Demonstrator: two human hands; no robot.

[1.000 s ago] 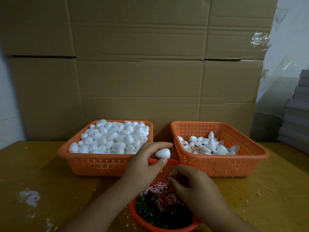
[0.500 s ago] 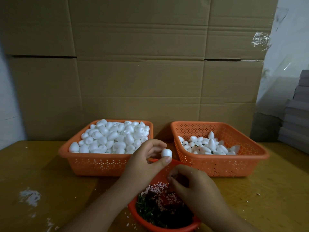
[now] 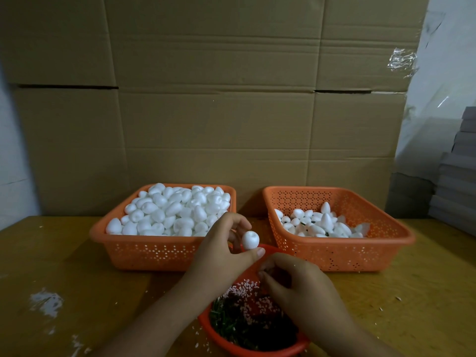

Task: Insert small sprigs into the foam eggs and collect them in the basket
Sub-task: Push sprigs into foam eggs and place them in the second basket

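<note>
My left hand point(image 3: 223, 249) pinches a white foam egg point(image 3: 250, 239) between thumb and fingers, just above the far rim of a small red bowl point(image 3: 206, 328) of dark green sprigs point(image 3: 239, 323) and pale crumbs. My right hand point(image 3: 298, 287) is curled over the bowl with its fingertips down among the sprigs; what they hold is hidden. An orange basket point(image 3: 159, 251) at the left is heaped with plain foam eggs point(image 3: 170, 212). The orange basket point(image 3: 342, 251) at the right holds several eggs point(image 3: 322, 224), some with green bits showing.
All stands on a yellow wooden table point(image 3: 64, 266) with white crumbs and a white smear point(image 3: 46, 302) at the left. Big cardboard boxes point(image 3: 219, 112) form a wall right behind the baskets. Grey stacked boards point(image 3: 458, 176) rise at the far right.
My left hand has turned the foam egg in its fingers, from lying sideways to end-on towards me. My right hand has stayed in the sprig bowl.
</note>
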